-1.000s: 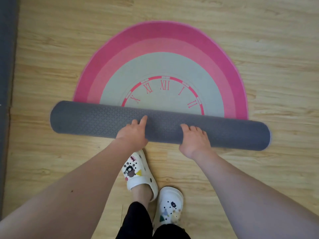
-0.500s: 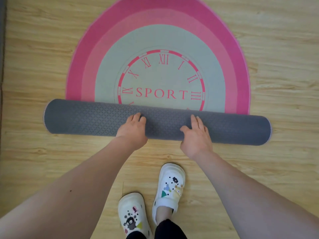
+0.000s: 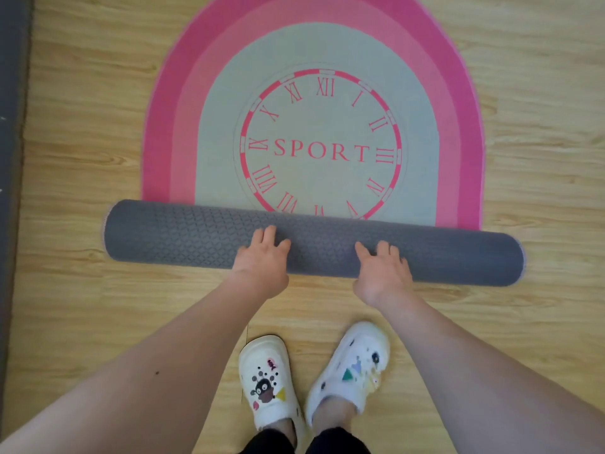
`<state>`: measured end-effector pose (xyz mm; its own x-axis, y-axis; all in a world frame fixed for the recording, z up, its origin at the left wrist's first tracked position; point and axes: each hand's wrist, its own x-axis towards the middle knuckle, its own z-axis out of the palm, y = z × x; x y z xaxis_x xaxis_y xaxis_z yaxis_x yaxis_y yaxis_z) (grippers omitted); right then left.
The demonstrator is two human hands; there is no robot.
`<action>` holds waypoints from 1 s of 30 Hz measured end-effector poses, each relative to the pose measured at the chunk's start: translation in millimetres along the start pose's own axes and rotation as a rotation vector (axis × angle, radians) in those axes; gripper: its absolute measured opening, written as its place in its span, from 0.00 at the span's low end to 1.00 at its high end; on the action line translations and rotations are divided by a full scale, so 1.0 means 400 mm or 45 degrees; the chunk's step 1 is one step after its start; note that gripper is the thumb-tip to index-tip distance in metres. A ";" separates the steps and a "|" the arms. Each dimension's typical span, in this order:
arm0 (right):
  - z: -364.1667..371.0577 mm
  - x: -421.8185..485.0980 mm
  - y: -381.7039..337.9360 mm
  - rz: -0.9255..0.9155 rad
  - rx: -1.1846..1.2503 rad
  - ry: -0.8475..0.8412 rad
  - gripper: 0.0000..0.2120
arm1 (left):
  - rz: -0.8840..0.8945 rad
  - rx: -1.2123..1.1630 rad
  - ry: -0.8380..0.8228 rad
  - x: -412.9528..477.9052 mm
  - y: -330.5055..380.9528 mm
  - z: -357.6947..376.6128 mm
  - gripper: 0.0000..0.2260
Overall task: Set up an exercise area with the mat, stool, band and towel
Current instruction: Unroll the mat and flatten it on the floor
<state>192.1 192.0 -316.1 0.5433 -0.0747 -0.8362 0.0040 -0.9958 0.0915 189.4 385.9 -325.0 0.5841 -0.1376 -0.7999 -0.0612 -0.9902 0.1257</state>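
Note:
The round mat [image 3: 314, 54] lies partly unrolled on the wooden floor, pink rings around a pale centre with a red clock face and the word SPORT. Its still-rolled part is a grey textured roll [image 3: 183, 235] lying across the near edge. My left hand [image 3: 263, 258] presses on the roll left of centre with fingers laid over it. My right hand [image 3: 383, 267] presses on it right of centre, fingers spread. Stool, band and towel are out of view.
My two feet in white clogs [image 3: 266, 381] stand on the wooden floor [image 3: 85, 132] just behind the roll. A dark grey surface [image 3: 11, 158] runs along the left edge of the view.
The roll has moved toward me, uncovering the word SPORT and most of the clock face. My feet have stepped back and my hands stayed on the roll.

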 end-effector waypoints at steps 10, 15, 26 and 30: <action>0.112 -0.051 0.003 -0.086 0.093 0.123 0.36 | -0.036 -0.077 0.006 -0.043 0.037 0.105 0.35; 0.168 -0.079 0.024 -0.099 0.084 0.011 0.39 | -0.110 -0.101 -0.094 -0.080 0.048 0.178 0.33; 0.325 -0.175 0.084 -0.206 0.109 0.051 0.27 | -0.122 -0.133 -0.001 -0.201 0.118 0.320 0.24; 0.400 -0.226 0.095 -0.198 0.120 0.111 0.32 | -0.130 -0.173 -0.018 -0.247 0.135 0.361 0.37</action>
<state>8.7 152.6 -323.7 0.6130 0.0811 -0.7859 0.0174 -0.9959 -0.0893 11.6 342.4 -323.9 0.5702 -0.0380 -0.8206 0.1085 -0.9867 0.1211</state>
